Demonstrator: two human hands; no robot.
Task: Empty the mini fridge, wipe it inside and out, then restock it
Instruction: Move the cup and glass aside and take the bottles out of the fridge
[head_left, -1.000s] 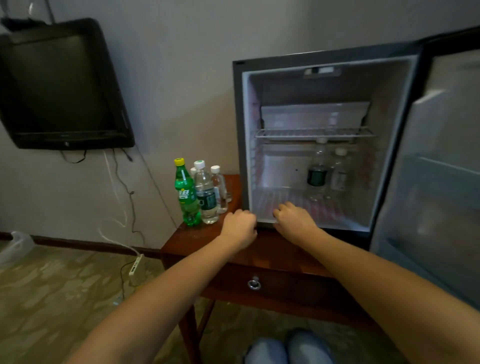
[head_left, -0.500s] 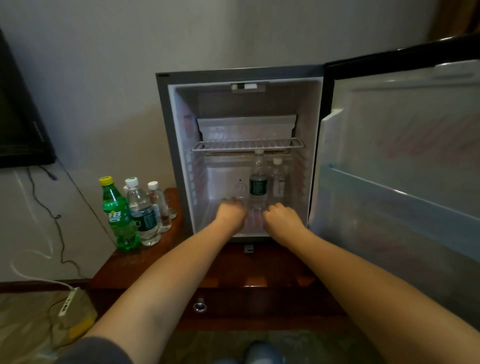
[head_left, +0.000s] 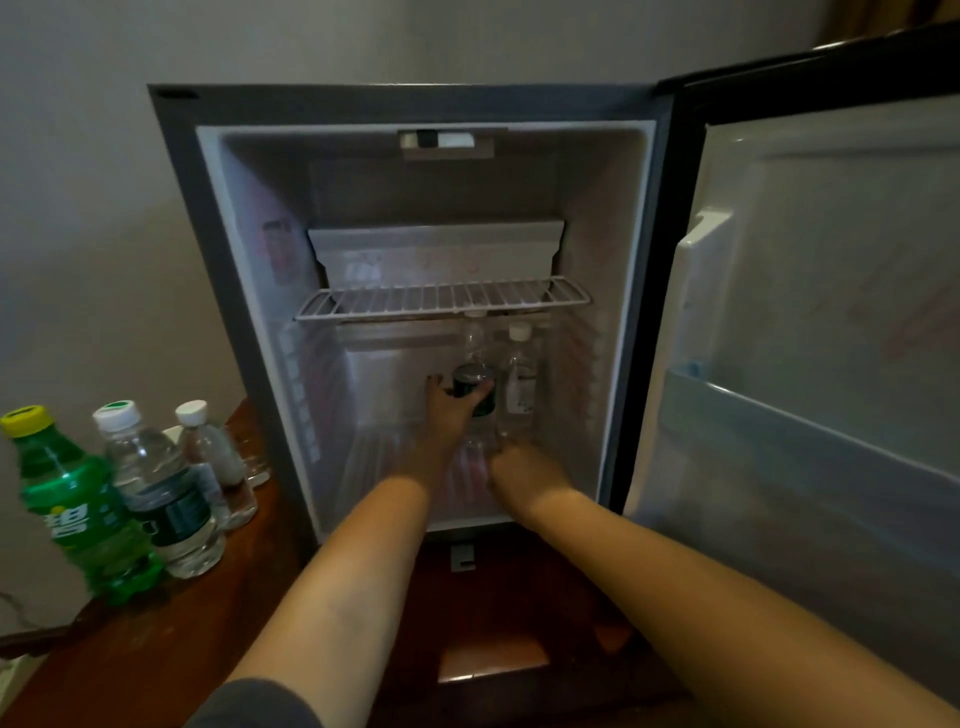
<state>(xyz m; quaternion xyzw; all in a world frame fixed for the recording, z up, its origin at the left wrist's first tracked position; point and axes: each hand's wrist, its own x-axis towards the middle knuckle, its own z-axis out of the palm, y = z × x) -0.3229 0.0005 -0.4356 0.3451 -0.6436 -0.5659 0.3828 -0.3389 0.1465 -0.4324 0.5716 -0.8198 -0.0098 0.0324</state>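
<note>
The fridge (head_left: 597, 234) stands open on the bench (head_left: 182, 649). Under its wire shelf (head_left: 441, 299) the left hand (head_left: 449, 415) curls round a dark-label bottle (head_left: 470, 374). The right hand (head_left: 524, 475) lies low at the foot of a clear bottle (head_left: 519, 374) just beside; whether it grips, I cannot tell. A green bottle (head_left: 78, 504) stands on the bench, left of the fridge.

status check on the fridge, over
Left hand gripping dark-label bottle. Right hand at base of white-label bottle, grip unclear. Wire shelf just above both caps.
</note>
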